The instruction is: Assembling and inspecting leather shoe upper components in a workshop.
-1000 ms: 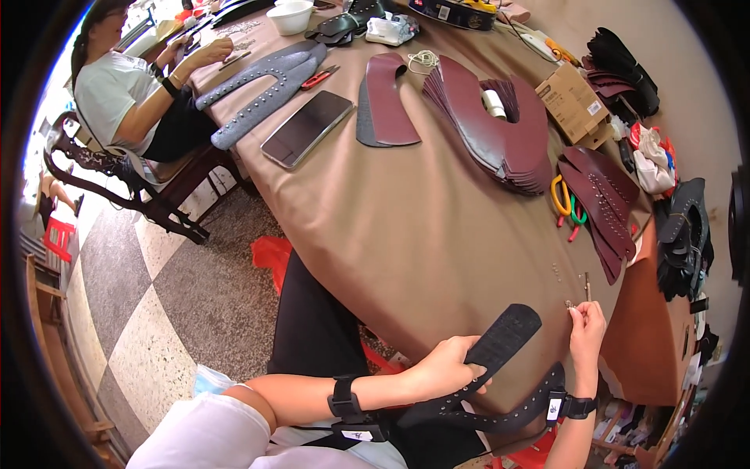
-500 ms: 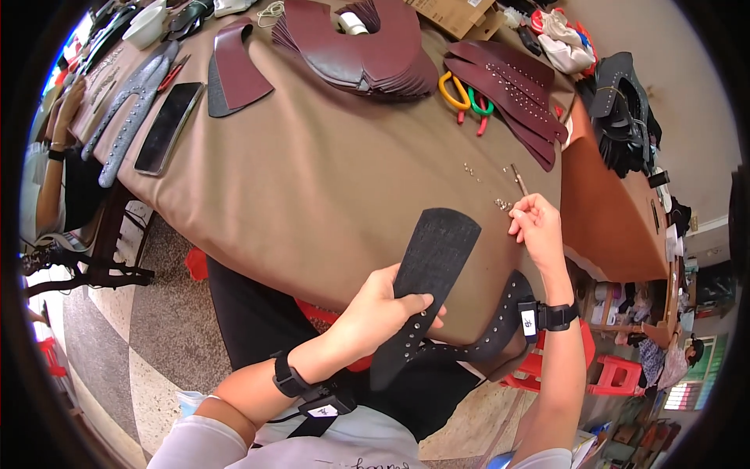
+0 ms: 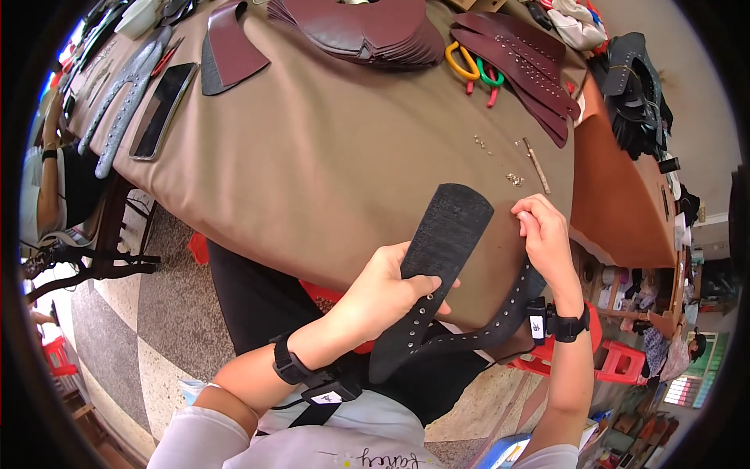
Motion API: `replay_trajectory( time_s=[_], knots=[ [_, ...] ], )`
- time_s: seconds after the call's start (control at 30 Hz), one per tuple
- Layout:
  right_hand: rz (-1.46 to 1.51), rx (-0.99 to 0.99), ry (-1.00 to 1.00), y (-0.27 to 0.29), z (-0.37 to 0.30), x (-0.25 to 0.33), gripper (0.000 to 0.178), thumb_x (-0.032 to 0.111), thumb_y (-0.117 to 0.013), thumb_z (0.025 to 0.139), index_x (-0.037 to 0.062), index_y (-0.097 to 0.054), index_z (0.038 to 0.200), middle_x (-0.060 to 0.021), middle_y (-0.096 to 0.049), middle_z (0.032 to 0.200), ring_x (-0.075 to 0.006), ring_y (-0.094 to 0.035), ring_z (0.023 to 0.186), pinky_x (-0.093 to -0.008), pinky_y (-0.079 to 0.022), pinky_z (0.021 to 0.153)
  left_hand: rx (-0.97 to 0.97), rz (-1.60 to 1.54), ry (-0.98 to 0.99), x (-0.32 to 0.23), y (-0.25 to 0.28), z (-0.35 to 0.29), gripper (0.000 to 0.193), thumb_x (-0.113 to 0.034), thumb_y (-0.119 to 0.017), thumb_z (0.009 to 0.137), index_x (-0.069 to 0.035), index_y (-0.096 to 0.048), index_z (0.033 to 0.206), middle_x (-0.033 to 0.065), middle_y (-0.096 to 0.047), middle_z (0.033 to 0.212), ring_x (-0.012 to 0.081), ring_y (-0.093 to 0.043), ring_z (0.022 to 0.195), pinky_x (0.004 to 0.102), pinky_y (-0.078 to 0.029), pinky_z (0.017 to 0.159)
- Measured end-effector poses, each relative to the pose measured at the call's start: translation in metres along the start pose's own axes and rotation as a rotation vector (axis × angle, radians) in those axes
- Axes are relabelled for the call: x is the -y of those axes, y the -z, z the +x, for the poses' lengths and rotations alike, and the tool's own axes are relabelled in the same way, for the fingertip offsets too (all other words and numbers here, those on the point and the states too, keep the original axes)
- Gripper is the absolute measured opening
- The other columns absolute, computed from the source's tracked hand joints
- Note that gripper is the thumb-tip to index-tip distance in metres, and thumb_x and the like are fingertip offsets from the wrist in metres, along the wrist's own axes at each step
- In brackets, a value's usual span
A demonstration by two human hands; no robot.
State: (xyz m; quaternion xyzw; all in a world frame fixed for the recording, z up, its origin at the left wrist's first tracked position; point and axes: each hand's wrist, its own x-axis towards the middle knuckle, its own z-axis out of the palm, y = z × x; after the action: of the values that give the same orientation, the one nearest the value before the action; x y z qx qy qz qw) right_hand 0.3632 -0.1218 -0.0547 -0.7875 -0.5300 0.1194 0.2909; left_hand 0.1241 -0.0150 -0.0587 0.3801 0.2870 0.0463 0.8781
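My left hand (image 3: 383, 289) is closed on a long black leather-like strap (image 3: 449, 227), thumb on top. The strap's wide rounded end points up over the table edge. Its narrower part, set with a row of metal studs or eyelets, bends across my lap and passes under my right forearm. My right hand (image 3: 543, 234) is raised right of the strap's wide end, thumb and fingers pinched together. Whatever they hold, if anything, is too small to see. Just beyond it are a small pile of metal studs (image 3: 514, 180) and a thin rod-like tool (image 3: 537, 166).
Farther back on the cloth-covered table (image 3: 312, 172) are green- and yellow-handled tools (image 3: 462, 61), studded maroon strips (image 3: 519, 66) and a maroon stack (image 3: 367, 35). A phone (image 3: 162, 113) and grey studded strap (image 3: 129, 94) lie left. Another person's arm (image 3: 51, 172) shows far left.
My right hand has drawn back from the stud pile toward me, fingers still pinched. The rod tool now shows in full. My left hand keeps its hold on the strap; the view has shifted slightly.
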Motion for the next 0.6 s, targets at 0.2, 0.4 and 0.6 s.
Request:
replay_trajectory(
  time_s=[0.2, 0.4, 0.6],
  knots=[
    [0.017, 0.02, -0.047, 0.001, -0.001, -0.001, 0.008, -0.005, -0.049, 0.084, -0.0052, -0.056, 0.087, -0.0091, -0.056, 0.079, -0.0143, -0.052, 0.056, -0.028, -0.043, 0.054, 0.028, -0.132, 0.043, 0.002, 0.003, 0.001, 0.022, -0.002, -0.056, 0.086, 0.004, -0.055, 0.107, 0.0161, -0.066, 0.09, 0.0207, -0.067, 0.07, 0.0315, -0.057, 0.06],
    [0.1, 0.026, -0.093, 0.011, -0.007, -0.007, 0.009, -0.004, -0.051, 0.083, -0.0041, -0.059, 0.087, -0.0079, -0.06, 0.077, -0.0118, -0.056, 0.058, -0.0254, -0.044, 0.053, 0.008, -0.089, 0.025, 0.0, 0.002, 0.0, 0.019, -0.005, -0.057, 0.087, 0.004, -0.055, 0.103, 0.0166, -0.065, 0.087, 0.022, -0.067, 0.07, 0.0322, -0.057, 0.061],
    [0.316, 0.028, -0.44, 0.013, 0.002, -0.007, 0.006, 0.005, -0.061, 0.082, -0.0012, -0.062, 0.081, 0.0002, -0.055, 0.057, -0.0055, -0.051, 0.052, -0.0217, -0.038, 0.046, -0.004, -0.069, -0.021, 0.004, 0.002, 0.003, 0.016, -0.006, -0.058, 0.087, 0.004, -0.055, 0.1, 0.0157, -0.065, 0.084, 0.0217, -0.067, 0.07, 0.0318, -0.057, 0.061]
  ],
)
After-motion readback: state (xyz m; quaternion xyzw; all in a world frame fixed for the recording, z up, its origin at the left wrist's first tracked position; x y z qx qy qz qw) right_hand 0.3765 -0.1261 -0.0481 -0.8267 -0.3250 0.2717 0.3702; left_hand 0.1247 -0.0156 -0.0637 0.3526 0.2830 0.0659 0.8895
